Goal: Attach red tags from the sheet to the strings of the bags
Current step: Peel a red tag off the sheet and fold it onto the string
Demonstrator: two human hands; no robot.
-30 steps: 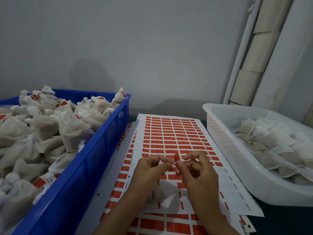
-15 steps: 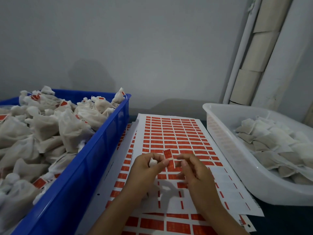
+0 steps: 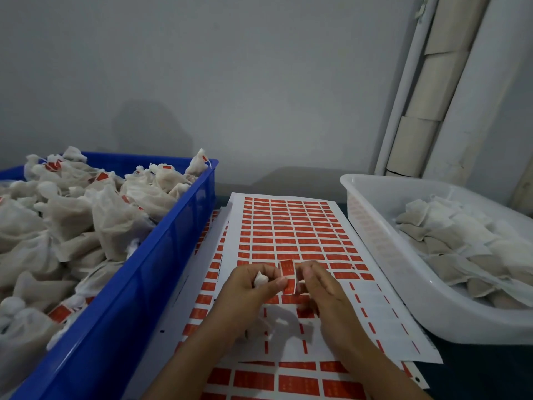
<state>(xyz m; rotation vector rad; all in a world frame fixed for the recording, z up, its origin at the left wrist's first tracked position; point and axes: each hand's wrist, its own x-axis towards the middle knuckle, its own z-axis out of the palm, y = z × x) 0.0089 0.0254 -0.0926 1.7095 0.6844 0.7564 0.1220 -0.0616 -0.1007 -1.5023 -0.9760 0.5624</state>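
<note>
A white sheet [image 3: 291, 226] covered in rows of red tags lies on the table between two bins. Both hands hover over its near part. My left hand [image 3: 248, 293] grips a small white bag [image 3: 260, 280], whose gathered top pokes out between the fingers. My right hand [image 3: 320, 287] pinches a red tag [image 3: 288, 274] that stands upright between the two hands, touching the left fingertips. The bag's string is too thin to make out.
A blue bin [image 3: 138, 284] on the left is heaped with white bags, some carrying red tags. A white bin [image 3: 383, 255] on the right holds flatter bags. More tag sheets [image 3: 288, 379] lie under the top one. Cardboard tubes [image 3: 427, 111] lean in the right corner.
The hands have dropped lower over the sheet. The red tag, folded small between the fingertips a second ago, now stands flat and upright between them.
</note>
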